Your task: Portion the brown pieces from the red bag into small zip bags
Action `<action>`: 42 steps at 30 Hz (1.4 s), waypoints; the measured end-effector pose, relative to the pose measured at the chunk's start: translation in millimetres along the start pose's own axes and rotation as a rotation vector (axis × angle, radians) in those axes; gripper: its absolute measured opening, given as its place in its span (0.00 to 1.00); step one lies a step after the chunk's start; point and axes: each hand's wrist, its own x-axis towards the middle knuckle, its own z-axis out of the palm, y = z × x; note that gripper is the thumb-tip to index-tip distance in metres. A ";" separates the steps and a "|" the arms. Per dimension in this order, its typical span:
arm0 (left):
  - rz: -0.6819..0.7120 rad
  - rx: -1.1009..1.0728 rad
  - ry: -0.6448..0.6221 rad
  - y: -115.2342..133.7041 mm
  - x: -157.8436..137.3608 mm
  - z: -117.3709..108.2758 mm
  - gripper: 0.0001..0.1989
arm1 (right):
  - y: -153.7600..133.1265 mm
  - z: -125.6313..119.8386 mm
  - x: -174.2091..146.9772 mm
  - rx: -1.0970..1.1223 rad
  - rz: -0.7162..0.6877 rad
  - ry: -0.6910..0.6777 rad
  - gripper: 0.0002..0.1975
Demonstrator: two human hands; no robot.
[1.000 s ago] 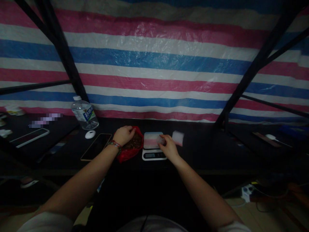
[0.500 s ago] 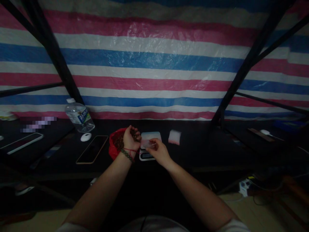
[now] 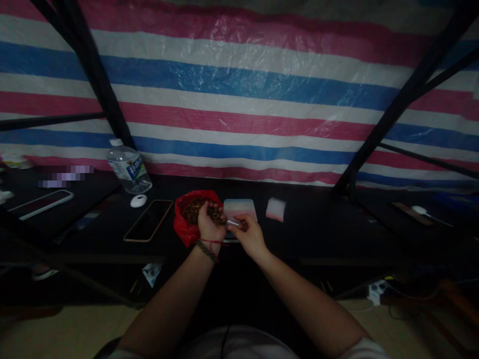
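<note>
My left hand (image 3: 211,230) is cupped palm up around a heap of small brown pieces (image 3: 215,214), too small to name. It lies at the right edge of a red plastic bag (image 3: 185,232), which stands open with many similar brown pieces inside. My right hand (image 3: 251,237) pinches a small clear plastic bag (image 3: 234,222), its mouth against the fingers of my left hand. Below both hands is a flat digital scale (image 3: 239,205), its front part mostly hidden. A stack of small clear bags with a pinkish edge (image 3: 276,209) lies to the right of the scale.
Left of the red bag lie a phone (image 3: 148,221) and a white mouse-like oval (image 3: 138,201), with a large clear bottle (image 3: 130,169) behind. Another phone (image 3: 47,203) is farther left. Black metal posts (image 3: 368,127) flank a striped plastic sheet (image 3: 239,99) behind the black table (image 3: 310,224).
My left hand has come against the small clear bag, and the brown pieces in its palm show more. The scale's display is now covered. The whole view has shifted slightly.
</note>
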 end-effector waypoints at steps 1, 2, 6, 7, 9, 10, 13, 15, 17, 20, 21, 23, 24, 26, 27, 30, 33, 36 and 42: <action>0.005 0.001 0.007 0.0 -0.8 -0.4 0.08 | 0.1 0.7 -0.9 -0.009 0.002 -0.005 0.17; 0.010 0.006 0.018 -0.2 -1.7 -0.6 0.08 | 0.2 1.3 -1.7 -0.011 0.000 -0.009 0.17; 0.006 0.017 0.041 -1.4 -6.1 1.2 0.07 | 5.7 4.7 -2.9 0.058 0.010 0.026 0.17; 0.001 0.015 0.035 -1.7 -7.1 2.0 0.07 | 8.4 5.8 -2.6 0.080 0.016 0.045 0.17; -0.002 0.014 0.025 -2.3 -8.8 3.7 0.07 | 14.3 7.7 -1.5 0.129 0.026 0.070 0.17; -0.002 0.013 0.026 -2.6 -9.4 4.6 0.07 | 16.8 8.5 -0.9 0.159 0.030 0.072 0.17; 0.001 0.011 0.038 -3.5 -10.7 6.9 0.06 | 21.2 10.1 -0.1 0.247 0.042 0.051 0.18; 0.010 0.017 0.044 -3.9 -11.3 8.3 0.06 | 21.1 10.6 -0.6 0.283 0.051 0.037 0.18; 0.017 0.027 0.053 -3.6 -11.5 9.7 0.06 | 19.2 10.9 -1.6 0.292 0.058 0.034 0.18; 0.021 0.045 0.059 -2.2 -10.9 11.0 0.07 | 15.3 10.0 -2.3 0.257 0.077 0.018 0.18; 0.022 0.049 0.058 -1.8 -10.5 11.0 0.07 | 14.1 9.2 -2.0 0.239 0.082 0.005 0.18; 0.020 0.051 0.050 -1.5 -9.4 10.3 0.07 | 12.1 6.6 -0.6 0.216 0.086 -0.035 0.19; 0.019 0.051 0.046 -1.7 -8.8 9.7 0.07 | 11.2 5.0 0.3 0.213 0.085 -0.061 0.19; 0.005 0.049 0.044 -2.9 -7.9 8.1 0.06 | 9.8 1.4 2.0 0.213 0.082 -0.115 0.20; 0.000 0.047 0.039 -3.7 -7.5 7.3 0.06 | 9.1 -0.3 2.6 0.205 0.082 -0.134 0.20; -0.002 0.037 0.014 -6.2 -6.6 6.2 0.06 | 6.4 -3.8 3.8 0.131 0.086 -0.124 0.19; 0.008 0.018 -0.016 -7.7 -5.9 7.1 0.06 | 3.3 -4.5 4.9 0.113 0.122 -0.075 0.17; 0.011 0.013 -0.051 -8.8 -4.7 8.2 0.06 | 0.2 -5.2 6.3 0.149 0.149 -0.077 0.16; 0.048 0.070 -0.034 -12.6 -3.2 6.6 0.06 | -2.2 -11.7 8.6 -0.022 0.000 -0.071 0.19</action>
